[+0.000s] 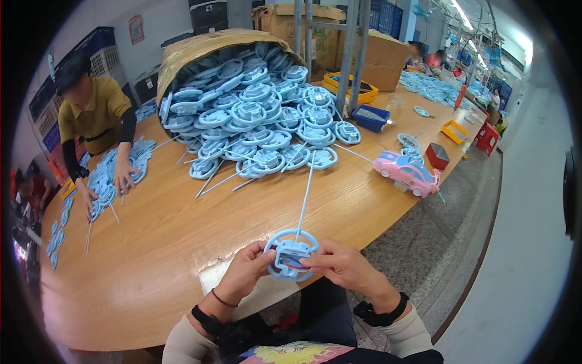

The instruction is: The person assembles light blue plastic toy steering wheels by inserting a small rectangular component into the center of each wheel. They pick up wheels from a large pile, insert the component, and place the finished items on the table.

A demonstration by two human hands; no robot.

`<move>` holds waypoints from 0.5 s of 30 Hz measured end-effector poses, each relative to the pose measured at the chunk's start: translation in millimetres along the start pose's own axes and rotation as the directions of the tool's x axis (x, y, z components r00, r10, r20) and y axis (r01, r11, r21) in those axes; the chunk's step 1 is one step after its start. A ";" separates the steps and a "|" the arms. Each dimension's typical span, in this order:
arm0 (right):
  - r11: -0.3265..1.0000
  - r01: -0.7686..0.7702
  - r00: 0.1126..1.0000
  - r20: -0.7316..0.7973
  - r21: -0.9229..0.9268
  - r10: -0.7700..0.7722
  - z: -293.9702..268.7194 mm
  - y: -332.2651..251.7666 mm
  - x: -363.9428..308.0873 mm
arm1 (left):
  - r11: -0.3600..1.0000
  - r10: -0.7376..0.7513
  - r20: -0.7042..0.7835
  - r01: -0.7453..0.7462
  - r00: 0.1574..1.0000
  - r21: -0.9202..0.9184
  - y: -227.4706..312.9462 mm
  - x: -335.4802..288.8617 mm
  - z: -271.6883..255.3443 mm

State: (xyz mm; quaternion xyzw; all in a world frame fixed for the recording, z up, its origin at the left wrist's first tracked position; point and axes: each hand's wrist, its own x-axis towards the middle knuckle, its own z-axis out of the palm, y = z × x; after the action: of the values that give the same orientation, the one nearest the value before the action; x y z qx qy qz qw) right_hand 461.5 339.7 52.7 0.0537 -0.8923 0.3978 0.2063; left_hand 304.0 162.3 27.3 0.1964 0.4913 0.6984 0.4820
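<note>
A light-blue toy steering wheel (293, 248) is held just off the table's near edge, its hollow centre housing facing up. A long thin pale-blue rod (306, 197) extends from its far side. My left hand (247, 269) grips the wheel's left rim, thumb on top. My right hand (339, 265) is closed at the right of the housing, fingertips pinching at red and blue wires (292, 263). The exact hold of those fingertips is partly hidden.
A large sack (173, 45) spills many similar wheels (248, 112) across the table (176, 224). To the right stand a pink toy car (405, 171), a blue bin (371, 119) and a metal post (351, 60). At left, a co-worker (97, 112) handles more blue parts (115, 173).
</note>
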 end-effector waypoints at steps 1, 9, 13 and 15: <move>1.000 0.001 1.000 -0.001 0.022 -0.001 -0.9 0.2 0.2 | 1.000 -0.008 -0.009 0.008 1.000 0.005 0.8 -0.7 0.6; 0.999 0.017 0.999 0.033 -0.032 -0.016 -5.7 -7.5 -0.2 | 0.997 -0.029 0.067 0.034 0.997 -0.069 1.8 -4.8 2.7; 0.999 0.030 0.999 0.028 -0.032 -0.029 -2.2 -6.3 -1.8 | 0.998 -0.023 0.121 0.030 0.992 -0.057 -0.7 -5.2 1.1; 1.000 -0.007 1.000 0.030 0.016 0.006 -3.3 -10.3 -1.3 | 0.998 0.016 0.140 -0.008 0.990 -0.061 -1.9 -4.8 0.6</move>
State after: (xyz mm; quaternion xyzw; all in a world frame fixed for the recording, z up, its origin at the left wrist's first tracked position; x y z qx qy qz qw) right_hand 466.4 335.1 61.3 0.0582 -0.8924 0.4046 0.1912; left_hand 307.5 158.6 26.8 0.2334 0.4338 0.7001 0.5169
